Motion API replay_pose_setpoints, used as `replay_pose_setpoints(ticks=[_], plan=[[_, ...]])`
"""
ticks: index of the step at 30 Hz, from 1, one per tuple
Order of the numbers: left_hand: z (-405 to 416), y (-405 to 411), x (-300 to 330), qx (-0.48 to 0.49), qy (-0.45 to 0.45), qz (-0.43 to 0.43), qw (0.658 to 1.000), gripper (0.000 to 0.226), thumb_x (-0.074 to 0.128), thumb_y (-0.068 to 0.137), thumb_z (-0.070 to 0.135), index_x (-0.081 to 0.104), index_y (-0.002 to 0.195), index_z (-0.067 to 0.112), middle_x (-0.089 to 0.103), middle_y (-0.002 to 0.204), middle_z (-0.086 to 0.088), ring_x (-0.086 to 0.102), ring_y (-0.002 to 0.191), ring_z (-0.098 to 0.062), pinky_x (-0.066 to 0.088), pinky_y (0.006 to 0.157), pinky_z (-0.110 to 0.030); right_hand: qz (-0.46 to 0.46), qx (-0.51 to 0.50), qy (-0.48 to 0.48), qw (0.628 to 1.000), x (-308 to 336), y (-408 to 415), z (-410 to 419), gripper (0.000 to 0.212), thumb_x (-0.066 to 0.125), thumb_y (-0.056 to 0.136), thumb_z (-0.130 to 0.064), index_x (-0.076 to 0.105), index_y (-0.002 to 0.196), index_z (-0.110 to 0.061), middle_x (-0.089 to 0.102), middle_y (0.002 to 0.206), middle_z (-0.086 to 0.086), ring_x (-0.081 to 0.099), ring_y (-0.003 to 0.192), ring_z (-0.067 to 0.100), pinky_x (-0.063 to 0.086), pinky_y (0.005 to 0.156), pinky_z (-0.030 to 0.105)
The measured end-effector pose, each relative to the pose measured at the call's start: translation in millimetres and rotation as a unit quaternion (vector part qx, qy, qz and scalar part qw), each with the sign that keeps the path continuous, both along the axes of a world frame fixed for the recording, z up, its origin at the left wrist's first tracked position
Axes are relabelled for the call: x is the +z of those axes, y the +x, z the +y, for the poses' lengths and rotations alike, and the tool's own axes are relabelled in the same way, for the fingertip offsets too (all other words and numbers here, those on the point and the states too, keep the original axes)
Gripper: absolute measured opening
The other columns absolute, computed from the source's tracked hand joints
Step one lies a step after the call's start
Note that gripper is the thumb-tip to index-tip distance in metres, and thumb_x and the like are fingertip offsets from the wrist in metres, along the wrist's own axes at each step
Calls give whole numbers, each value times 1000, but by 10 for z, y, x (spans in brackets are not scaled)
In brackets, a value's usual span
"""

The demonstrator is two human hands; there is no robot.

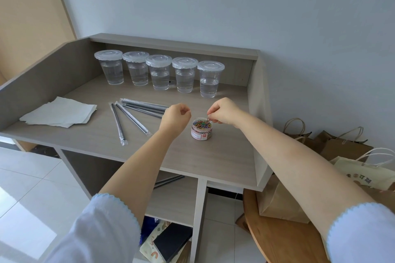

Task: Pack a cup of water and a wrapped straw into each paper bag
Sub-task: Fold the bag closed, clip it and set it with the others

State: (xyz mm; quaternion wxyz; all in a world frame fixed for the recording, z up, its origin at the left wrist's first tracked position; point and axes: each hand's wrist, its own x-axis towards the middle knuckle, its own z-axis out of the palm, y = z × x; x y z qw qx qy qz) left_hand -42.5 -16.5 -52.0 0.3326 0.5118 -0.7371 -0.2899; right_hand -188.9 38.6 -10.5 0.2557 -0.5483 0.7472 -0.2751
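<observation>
My right hand (222, 113) hovers over the small open jar of coloured paper clips (201, 129), its fingertips pinching one clip (208, 119) just above the jar's mouth. My left hand (176, 116) hangs beside the jar to its left, fingers loosely curled and holding nothing that I can see. The five lidded cups of water (159, 74) stand in a row along the back of the grey desk (213, 158), well apart from my hands. The wrapped straws (136, 113) lie fanned on the desk between the cups and me, their right ends passing behind my left hand. A stack of white napkins (59, 113) sits at the left. The paper bags (346, 147) are off the desk to the right, some brown, one pale with print.
</observation>
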Motion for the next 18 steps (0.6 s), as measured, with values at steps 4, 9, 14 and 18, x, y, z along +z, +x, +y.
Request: replay_pose_setpoints(ticks=[4, 9, 14, 18], plan=[[-13, 116, -46, -11, -77, -145, 986, 25, 47, 95, 18, 65, 111, 10, 66, 111, -5, 57, 107, -27, 39, 96, -34, 101, 10, -24, 995, 4, 5, -28, 17, 63, 86, -6, 71, 101, -6, 70, 100, 8, 54, 83, 12, 45, 78, 22], [-12, 171, -76, -19, -115, -206, 972, 28, 43, 96, 18, 63, 115, 11, 64, 117, -4, 55, 110, -26, 32, 94, -29, 126, 111, 2, 986, 95, 74, 7, 17, 66, 86, -6, 71, 103, -4, 70, 104, 9, 56, 75, 8, 41, 57, 8], [-17, 222, -115, -28, -132, -253, 958, 31, 43, 96, 22, 60, 120, 12, 62, 122, -5, 52, 115, -26, 29, 97, -29, 169, 164, 44, 971, 77, 159, -5, 19, 67, 86, -10, 71, 105, -6, 70, 105, 8, 54, 82, 10, 38, 58, 9], [-31, 272, -140, -27, -125, -261, 957, 32, 43, 96, 23, 59, 121, 11, 61, 123, -3, 52, 115, -26, 28, 99, -30, 210, 171, 57, 961, 46, 201, -42, 20, 61, 90, -9, 71, 107, -5, 69, 109, 9, 58, 89, 15, 41, 62, 20]])
